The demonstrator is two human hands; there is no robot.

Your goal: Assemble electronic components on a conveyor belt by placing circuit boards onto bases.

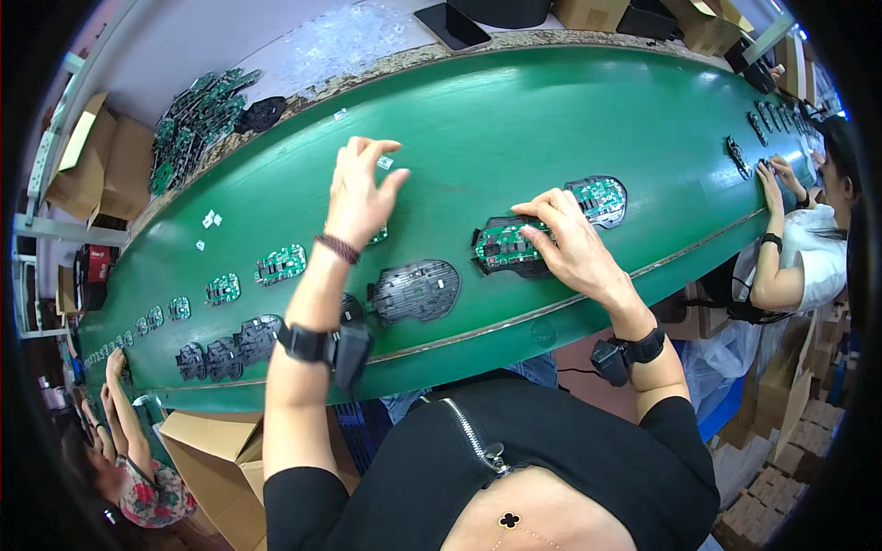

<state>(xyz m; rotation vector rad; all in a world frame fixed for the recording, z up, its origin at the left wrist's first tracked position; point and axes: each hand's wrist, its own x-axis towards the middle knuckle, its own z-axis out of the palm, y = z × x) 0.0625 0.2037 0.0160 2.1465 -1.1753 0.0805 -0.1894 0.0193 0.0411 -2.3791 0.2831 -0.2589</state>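
Observation:
My left hand (pixel 360 195) is raised over the green belt, thumb and fingers apart with nothing between them. Beside its fingertips lies a small white square piece (pixel 385 163). Partly hidden behind the left wrist is a green circuit board (pixel 378 234). My right hand (pixel 571 241) grips a circuit board (pixel 503 246) that sits in a black plastic shell (pixel 517 268), fingers over its far edge and thumb on top. Just beyond that hand lies another shell with a board (pixel 602 199) in it. A bare black shell (pixel 418 290) rests between my forearms.
Several boards (pixel 279 264) and black shells (pixel 222 356) run in rows to the left. Small white pieces (pixel 209 219) are scattered nearby. Past the far edge are a heap of boards (pixel 197 119), clear plastic bits (pixel 335 41) and a phone (pixel 452 27). Co-workers sit at both ends.

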